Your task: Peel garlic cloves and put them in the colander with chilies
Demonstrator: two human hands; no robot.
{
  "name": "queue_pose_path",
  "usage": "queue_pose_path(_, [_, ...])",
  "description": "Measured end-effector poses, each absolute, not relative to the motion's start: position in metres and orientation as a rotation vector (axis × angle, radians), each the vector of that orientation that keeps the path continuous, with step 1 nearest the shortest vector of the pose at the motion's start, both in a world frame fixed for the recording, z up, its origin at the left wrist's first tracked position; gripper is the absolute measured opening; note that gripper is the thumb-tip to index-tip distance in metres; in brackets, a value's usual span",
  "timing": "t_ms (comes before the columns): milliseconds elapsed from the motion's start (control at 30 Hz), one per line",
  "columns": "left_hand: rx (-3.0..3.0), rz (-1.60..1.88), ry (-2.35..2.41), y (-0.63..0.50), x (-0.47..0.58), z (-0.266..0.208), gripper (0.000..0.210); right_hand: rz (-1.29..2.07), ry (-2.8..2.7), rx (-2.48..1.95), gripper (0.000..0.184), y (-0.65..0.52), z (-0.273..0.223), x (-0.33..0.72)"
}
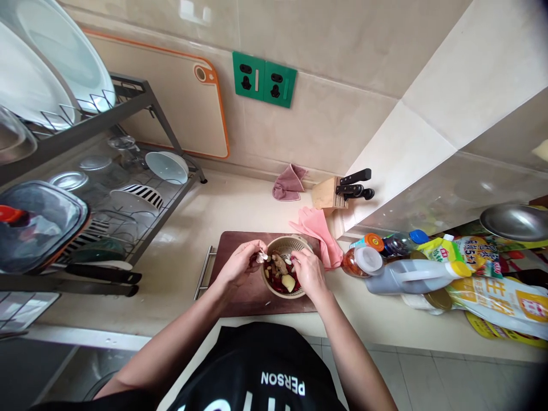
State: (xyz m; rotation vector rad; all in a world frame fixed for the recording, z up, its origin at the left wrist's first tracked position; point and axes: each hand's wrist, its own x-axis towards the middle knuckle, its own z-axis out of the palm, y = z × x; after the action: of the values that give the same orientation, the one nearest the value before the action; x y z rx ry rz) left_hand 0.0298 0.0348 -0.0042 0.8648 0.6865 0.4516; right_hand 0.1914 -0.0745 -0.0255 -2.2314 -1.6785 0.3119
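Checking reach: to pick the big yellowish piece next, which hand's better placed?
Probably the right hand: it's over the basket, nearer the yellowish piece. The left hand is by the opposite rim, pinching a whitish bit. Whether the right holds anything is unclear.

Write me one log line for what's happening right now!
left hand: pinching small whitish piece | right hand: over basket | basket: on brown board | inside basket: pale-yellow piece, other food pieces

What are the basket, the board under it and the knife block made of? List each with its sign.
Basket: probably plastic, smooth, from its evenly moulded slats.
Board: perhaps wood or composite, fairly matt; the mottled reddish-brown surface leaves it open.
Knife block: likely pale wood, smooth, going by its light tan tone.
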Motion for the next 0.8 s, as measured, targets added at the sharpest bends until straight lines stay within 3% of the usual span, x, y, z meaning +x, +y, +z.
queue_pose_path(233, [0.897,0.526,0.671,0.032,0.028,-0.011,0.048,0.378,-1.947,-2.391,0.027,-0.027,-0.043,0.181])
queue_pose_path(600, [0.409,0.43,0.532,0.039,0.029,-0.02,0.053,0.385,-1.853,-2.324,0.021,-0.027,-0.056,0.19])
queue_pose_path(700, [0.53,0.495,0.59,0.044,0.029,-0.017,0.048,0.403,-1.588,-2.176,0.02,-0.04,-0.055,0.197])
queue_pose_path(800, [0.904,0.611,0.693,0.049,0.018,-0.016,0.038,0.69,-1.166,-1.833,0.025,-0.057,-0.055,0.201])
